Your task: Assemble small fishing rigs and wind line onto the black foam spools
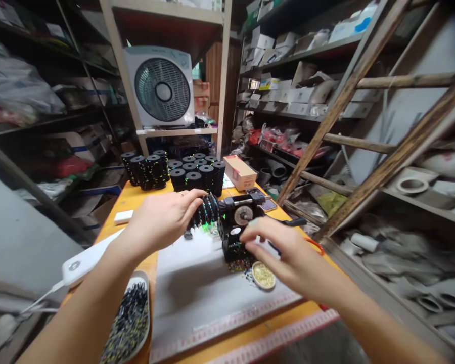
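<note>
Black machine (233, 225) on white board (197, 288), left hand (172, 215) gripping banded roll (209, 210), right hand (278, 245) beside machine, grip unclear

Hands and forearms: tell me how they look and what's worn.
The left hand and right hand are ungloved. Both forearms are bare, with no sleeve, watch or bracelet in view. A tiny glint on a left finger may be a ring; blur leaves that unsure.

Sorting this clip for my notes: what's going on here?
Someone's left hand is on a speckled black roll at one end of a small machine. The right hand is at the machine's front; whether its fingers touch it is unclear. A bowl of pale bits sits nearby, and black spools stand behind the machine.
</note>
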The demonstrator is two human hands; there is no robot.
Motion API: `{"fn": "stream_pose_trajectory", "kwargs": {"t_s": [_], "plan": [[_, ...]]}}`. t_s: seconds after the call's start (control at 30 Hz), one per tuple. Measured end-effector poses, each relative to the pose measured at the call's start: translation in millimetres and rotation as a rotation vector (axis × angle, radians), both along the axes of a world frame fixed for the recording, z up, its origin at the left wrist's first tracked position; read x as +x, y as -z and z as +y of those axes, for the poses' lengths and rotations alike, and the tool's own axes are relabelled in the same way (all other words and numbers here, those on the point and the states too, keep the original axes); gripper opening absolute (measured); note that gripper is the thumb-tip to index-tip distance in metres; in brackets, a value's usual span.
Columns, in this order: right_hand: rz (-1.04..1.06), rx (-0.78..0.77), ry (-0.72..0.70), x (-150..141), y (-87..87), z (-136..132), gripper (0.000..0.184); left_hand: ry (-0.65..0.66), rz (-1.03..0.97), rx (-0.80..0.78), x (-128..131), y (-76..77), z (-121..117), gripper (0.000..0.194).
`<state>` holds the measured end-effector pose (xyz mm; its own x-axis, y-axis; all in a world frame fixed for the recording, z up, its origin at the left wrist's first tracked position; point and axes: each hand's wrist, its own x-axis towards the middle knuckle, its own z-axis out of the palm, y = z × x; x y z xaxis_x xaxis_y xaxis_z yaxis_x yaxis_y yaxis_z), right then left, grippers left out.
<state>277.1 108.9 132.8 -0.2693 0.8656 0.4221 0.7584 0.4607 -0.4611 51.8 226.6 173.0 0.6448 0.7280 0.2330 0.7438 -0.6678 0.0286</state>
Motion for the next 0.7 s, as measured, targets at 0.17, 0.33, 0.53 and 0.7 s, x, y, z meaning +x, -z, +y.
{"fn": "stream_pose_trajectory", "kwargs": {"t_s": [0.17,0.33,0.53,0.7], "plan": [[-0.165,-0.199,0.064,5,64.5,-23,0.012,-0.044,0.006,-0.075,0,-3.8,7,0.048],[-0.147,-0.166,0.141,10,87.7,-33,0.015,-0.009,0.011,-0.258,0,-9.5,29,0.053],[-0.207,-0.091,0.246,16,107.6,-46,0.013,0.097,-0.068,-0.389,1,-8.0,47,0.052],[-0.194,0.013,0.332,20,122.2,-52,0.014,0.055,-0.099,-0.371,0,-6.7,44,0.051]]}}
